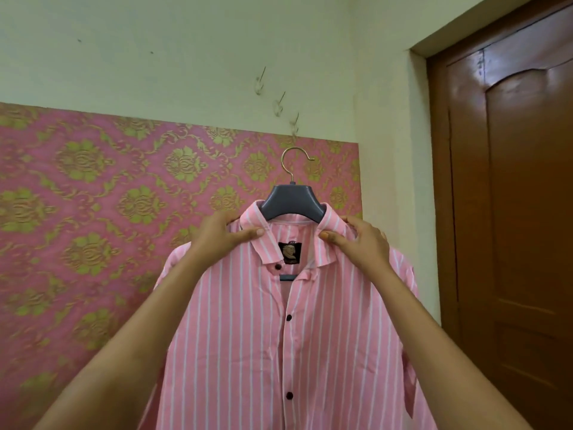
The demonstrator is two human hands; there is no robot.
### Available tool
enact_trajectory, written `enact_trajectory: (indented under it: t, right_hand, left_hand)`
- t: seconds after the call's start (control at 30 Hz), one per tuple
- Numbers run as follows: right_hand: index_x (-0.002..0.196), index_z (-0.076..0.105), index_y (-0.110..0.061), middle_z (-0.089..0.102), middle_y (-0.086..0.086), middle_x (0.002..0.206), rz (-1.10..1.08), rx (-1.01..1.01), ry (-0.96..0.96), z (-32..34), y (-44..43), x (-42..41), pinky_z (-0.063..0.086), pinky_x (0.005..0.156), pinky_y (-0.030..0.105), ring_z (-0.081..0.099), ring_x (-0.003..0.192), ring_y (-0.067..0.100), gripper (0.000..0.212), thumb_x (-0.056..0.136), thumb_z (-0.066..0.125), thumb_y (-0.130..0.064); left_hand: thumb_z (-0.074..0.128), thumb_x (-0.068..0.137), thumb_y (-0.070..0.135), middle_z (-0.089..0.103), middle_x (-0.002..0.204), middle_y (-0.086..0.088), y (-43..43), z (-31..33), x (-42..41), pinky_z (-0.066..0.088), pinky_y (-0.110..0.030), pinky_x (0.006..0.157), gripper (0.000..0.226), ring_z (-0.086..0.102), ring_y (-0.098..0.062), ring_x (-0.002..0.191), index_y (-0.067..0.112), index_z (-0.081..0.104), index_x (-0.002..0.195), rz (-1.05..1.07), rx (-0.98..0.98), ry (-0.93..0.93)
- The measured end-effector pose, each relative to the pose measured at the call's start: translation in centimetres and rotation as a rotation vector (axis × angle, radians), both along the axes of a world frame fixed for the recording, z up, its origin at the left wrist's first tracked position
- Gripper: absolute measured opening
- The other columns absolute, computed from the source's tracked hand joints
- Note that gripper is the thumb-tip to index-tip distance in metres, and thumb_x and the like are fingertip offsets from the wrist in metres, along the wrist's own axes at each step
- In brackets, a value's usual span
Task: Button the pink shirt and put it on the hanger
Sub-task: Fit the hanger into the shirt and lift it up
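Pink, white-striped shirt [248, 352] hangs on the grey hanger [293, 201] before the patterned wall [93, 197] — lower buttons fastened, top one undone. Left hand [221, 235] and right hand [361, 243] each pinch the collar [269, 248], one at either side.

A room in a home: a pale green painted wall [186, 41], a pink wallpaper panel with gold floral pattern [93, 212], clear stick-on wall hooks [278, 103], and a varnished brown wooden door [521, 181].
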State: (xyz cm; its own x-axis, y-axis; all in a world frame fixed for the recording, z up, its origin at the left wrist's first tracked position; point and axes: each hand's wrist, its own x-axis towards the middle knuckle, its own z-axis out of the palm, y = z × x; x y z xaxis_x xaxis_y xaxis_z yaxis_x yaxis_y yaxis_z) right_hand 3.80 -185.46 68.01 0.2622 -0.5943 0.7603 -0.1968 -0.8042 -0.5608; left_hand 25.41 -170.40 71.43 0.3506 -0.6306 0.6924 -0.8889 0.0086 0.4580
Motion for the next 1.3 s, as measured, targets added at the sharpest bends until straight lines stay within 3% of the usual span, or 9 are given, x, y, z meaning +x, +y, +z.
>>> enact_trajectory:
  t: [0.17, 0.3, 0.5, 0.6, 0.77, 0.87, 1.07, 1.2, 1.3]
  right_hand:
    - [0.11, 0.062, -0.025, 0.067, 0.001, 0.113, 0.054, -0.052, 0.023, 4.6, -9.2, 3.8, 0.038, 0.09, 0.038, 0.057, 0.109, 0.026, 0.055, 0.069, 0.063, -0.062]
    - [0.103, 0.062, -0.026, 0.068, 0.005, 0.105, 0.049, -0.125, 0.018, 8.6, -15.0, 7.6, 0.044, 0.086, 0.041, 0.059, 0.101, 0.031, 0.058, 0.066, 0.054, -0.07]
    - [0.091, 0.063, -0.017, 0.068, 0.005, 0.086, 0.016, -0.217, -0.076, 13.2, -21.2, 13.8, 0.041, 0.07, 0.034, 0.061, 0.085, 0.029, 0.07, 0.062, 0.041, -0.076]
    - [0.085, 0.061, -0.016, 0.065, 0.005, 0.083, -0.033, -0.267, -0.119, 15.3, -23.3, 16.2, 0.035, 0.064, 0.031, 0.061, 0.086, 0.031, 0.067, 0.065, 0.043, -0.078]
    - [0.102, 0.064, -0.024, 0.069, 0.002, 0.101, -0.02, -0.294, -0.191, 19.5, -26.6, 19.8, 0.044, 0.072, 0.032, 0.061, 0.096, 0.028, 0.072, 0.063, 0.04, -0.081]
    - [0.076, 0.055, -0.016, 0.061, 0.003, 0.078, -0.03, -0.294, -0.189, 22.0, -27.8, 21.5, 0.031, 0.056, 0.029, 0.059, 0.083, 0.029, 0.064, 0.069, 0.042, -0.078]
    - [0.059, 0.037, -0.018, 0.043, -0.004, 0.06, -0.019, -0.31, -0.201, 26.0, -28.9, 24.3, 0.03, 0.062, 0.031, 0.047, 0.07, 0.026, 0.054, 0.079, 0.048, -0.067]
    - [0.056, 0.032, -0.016, 0.039, -0.002, 0.057, 0.042, -0.288, -0.259, 28.1, -29.1, 26.1, 0.021, 0.047, 0.028, 0.045, 0.063, 0.024, 0.059, 0.075, 0.053, -0.068]
    - [0.068, 0.044, -0.012, 0.046, 0.0, 0.065, 0.041, -0.288, -0.32, 29.2, -29.8, 27.1, 0.025, 0.049, 0.029, 0.049, 0.068, 0.025, 0.059, 0.072, 0.055, -0.069]
  left_hand:
    - [0.058, 0.052, 0.079, 0.071, 0.085, -0.013, -7.4, 4.1, 2.0, 0.049, -0.038, 0.073, 0.073, 0.066, -0.026, 0.083, 0.017, 0.068, 0.087, 0.03, -0.075, -0.053]
    - [0.063, 0.057, 0.069, 0.072, 0.085, 0.0, -11.7, 7.3, 4.6, 0.05, -0.038, 0.077, 0.054, 0.066, -0.018, 0.083, 0.024, 0.07, 0.087, 0.073, -0.149, -0.055]
    - [0.072, 0.069, 0.05, 0.057, 0.058, 0.008, -16.5, 12.9, 8.5, 0.034, -0.026, 0.053, 0.028, 0.052, -0.012, 0.056, 0.024, 0.062, 0.065, 0.169, -0.221, -0.125]
    - [0.068, 0.071, 0.055, 0.048, 0.051, 0.006, -18.6, 15.5, 10.6, 0.027, -0.027, 0.052, 0.041, 0.045, -0.016, 0.051, 0.017, 0.056, 0.058, 0.212, -0.25, -0.192]
    - [0.065, 0.066, 0.065, 0.062, 0.058, -0.001, -21.4, 20.1, 13.8, 0.037, -0.028, 0.056, 0.054, 0.053, -0.02, 0.053, 0.01, 0.065, 0.066, 0.285, -0.286, -0.258]
    - [0.065, 0.067, 0.064, 0.064, 0.062, -0.005, -22.5, 22.7, 14.8, 0.036, -0.028, 0.058, 0.056, 0.058, -0.024, 0.06, 0.008, 0.064, 0.065, 0.365, -0.311, -0.295]
    - [0.062, 0.068, 0.066, 0.055, 0.057, 0.001, -23.2, 26.4, 16.0, 0.032, -0.027, 0.059, 0.054, 0.053, -0.021, 0.063, 0.016, 0.05, 0.052, 0.522, -0.334, -0.344]
    - [0.063, 0.068, 0.066, 0.054, 0.058, -0.002, -22.8, 28.4, 16.3, 0.03, -0.026, 0.056, 0.056, 0.052, -0.023, 0.064, 0.015, 0.047, 0.05, 0.595, -0.327, -0.351]
    - [0.063, 0.068, 0.066, 0.055, 0.06, -0.003, -23.4, 29.7, 16.6, 0.031, -0.025, 0.057, 0.055, 0.052, -0.022, 0.064, 0.015, 0.05, 0.052, 0.628, -0.294, -0.342]
